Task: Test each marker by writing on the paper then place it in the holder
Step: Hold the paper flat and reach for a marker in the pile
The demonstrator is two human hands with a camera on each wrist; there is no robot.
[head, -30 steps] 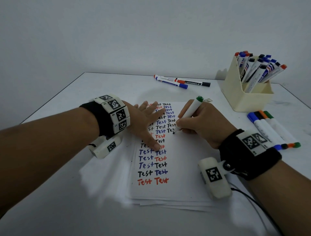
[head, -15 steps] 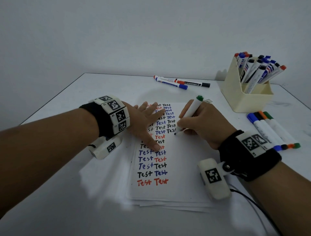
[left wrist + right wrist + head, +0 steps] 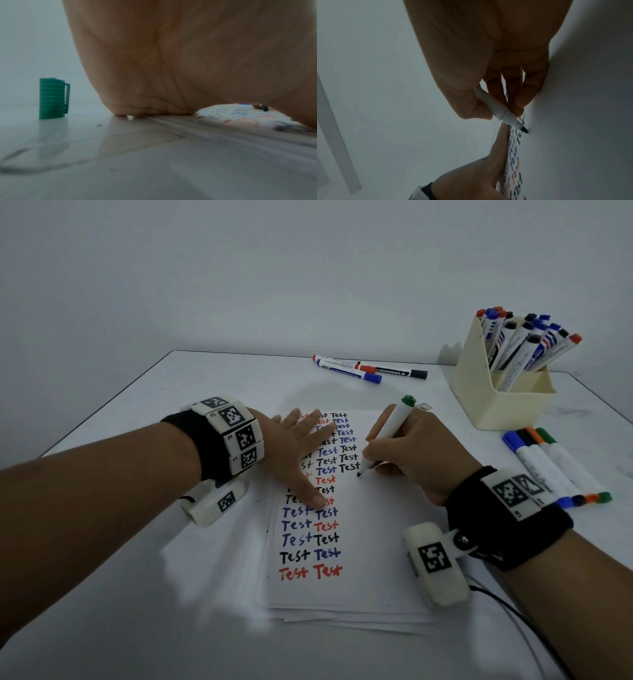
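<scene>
Marker (image 3: 390, 430) cap (image 3: 52, 98), left-wrist view only

Head view high, wrist views table-low; shared: paper (image 3: 370, 529).

Green-capped white marker (image 3: 390, 433): uncapped, tilted, tip on paper (image 3: 376, 542). Paper: white stack, centre, rows of "Test". Holder (image 3: 493, 402): cream, far right, full of markers. Four markers (image 3: 555, 467) lying near right.
</scene>
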